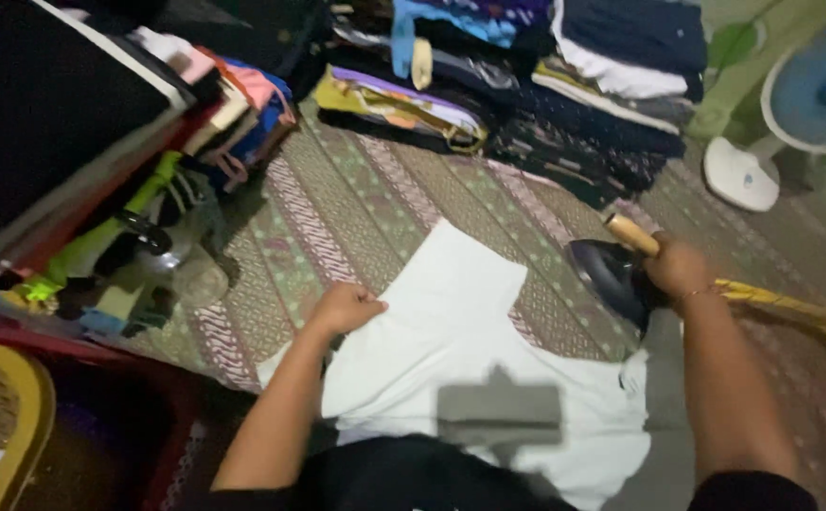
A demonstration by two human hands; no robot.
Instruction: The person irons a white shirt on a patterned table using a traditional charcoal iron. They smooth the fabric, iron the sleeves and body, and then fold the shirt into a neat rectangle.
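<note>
presently, entries as observed:
garment: white shirt (474, 364), plain, spread flat on a patterned mat (356, 203); one sleeve points up-left, a grey blurred patch sits near its lower middle.
iron: dark iron (612, 276) with a tan wooden handle, tipped up on the right edge of the shirt, sole facing left.
right hand (680, 268): closed around the iron's handle; a thin band on the wrist.
left hand (345, 308): curled into a loose fist, knuckles pressing the shirt's left edge beside the sleeve.
relative position: shirt lies between the two hands, iron near its right shoulder.
cord: yellow cord (796, 310) runs right from the iron.
surroundings: folded clothes stacks (536, 85) along the far edge of the mat; a fan (806, 95) at upper right.
</note>
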